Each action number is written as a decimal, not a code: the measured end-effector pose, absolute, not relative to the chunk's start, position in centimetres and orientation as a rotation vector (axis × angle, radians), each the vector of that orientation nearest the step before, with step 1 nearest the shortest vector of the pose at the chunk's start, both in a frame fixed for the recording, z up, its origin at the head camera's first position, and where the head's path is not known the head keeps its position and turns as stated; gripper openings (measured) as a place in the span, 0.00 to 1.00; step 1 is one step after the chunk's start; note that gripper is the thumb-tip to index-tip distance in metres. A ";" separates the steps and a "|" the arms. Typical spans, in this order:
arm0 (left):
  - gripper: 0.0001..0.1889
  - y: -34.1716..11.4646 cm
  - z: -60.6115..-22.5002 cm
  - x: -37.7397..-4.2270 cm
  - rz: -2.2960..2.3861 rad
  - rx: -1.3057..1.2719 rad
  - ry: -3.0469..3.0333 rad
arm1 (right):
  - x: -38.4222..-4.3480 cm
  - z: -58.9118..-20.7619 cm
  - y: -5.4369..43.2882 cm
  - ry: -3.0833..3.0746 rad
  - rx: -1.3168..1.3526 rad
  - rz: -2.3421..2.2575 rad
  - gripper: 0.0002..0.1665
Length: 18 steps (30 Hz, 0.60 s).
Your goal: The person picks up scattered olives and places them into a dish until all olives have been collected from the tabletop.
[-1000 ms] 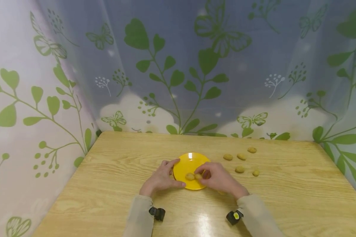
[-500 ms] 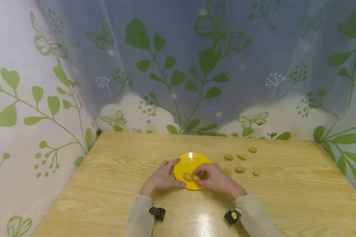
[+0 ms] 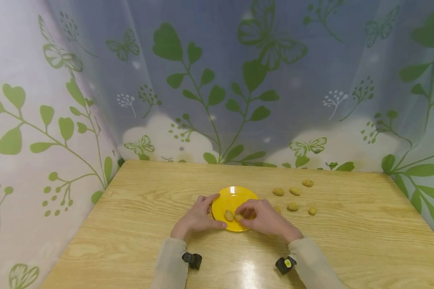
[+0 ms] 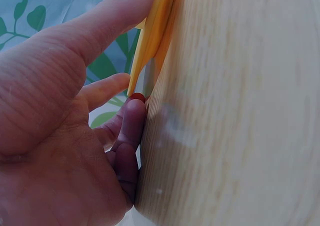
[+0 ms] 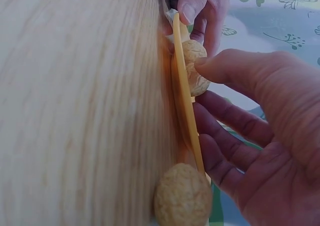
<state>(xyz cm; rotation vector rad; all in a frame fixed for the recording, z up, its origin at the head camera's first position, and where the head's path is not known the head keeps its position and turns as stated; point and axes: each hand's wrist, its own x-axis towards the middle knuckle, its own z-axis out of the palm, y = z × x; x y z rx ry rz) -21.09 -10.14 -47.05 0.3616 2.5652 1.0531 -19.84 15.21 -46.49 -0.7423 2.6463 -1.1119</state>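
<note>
A yellow plate (image 3: 235, 198) lies on the wooden table. My left hand (image 3: 197, 216) holds its left rim, index finger at the far side and thumb at the near side; the left wrist view shows the rim between thumb and fingers. Over the plate's right half, my right hand (image 3: 265, 216) grips a tan, wrinkled walnut (image 5: 198, 81) between thumb and fingers, partly hidden in the head view. Against it on the plate sits another walnut (image 3: 229, 215). A loose walnut (image 5: 183, 196) stands beside the plate, mostly behind the right hand in the head view.
Several walnuts (image 3: 293, 206) are scattered on the wooden table (image 3: 148, 192) right of the plate. A patterned curtain (image 3: 220, 80) hangs behind the table and along its left side. Each wrist wears a small black camera.
The right hand has shifted slightly left with its walnut, and the neighbouring walnut on the plate has moved a little left and turned. The left hand and plate stay almost still.
</note>
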 end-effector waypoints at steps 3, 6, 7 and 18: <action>0.52 -10.1 -47.1 -21.1 1.059 0.355 2.560 | -19.8 -46.5 15.5 2.654 -0.741 -1.120 0.11; 0.52 -10.1 -47.0 -21.2 1.071 0.356 2.556 | -19.7 -46.3 15.8 2.666 -0.742 -1.125 0.11; 0.52 -10.1 -47.0 -21.2 1.071 0.358 2.557 | -19.7 -46.3 15.9 2.670 -0.747 -1.127 0.11; 0.52 -10.2 -47.3 -21.2 1.082 0.358 2.555 | -19.1 -45.7 17.7 2.710 -0.823 -1.151 0.14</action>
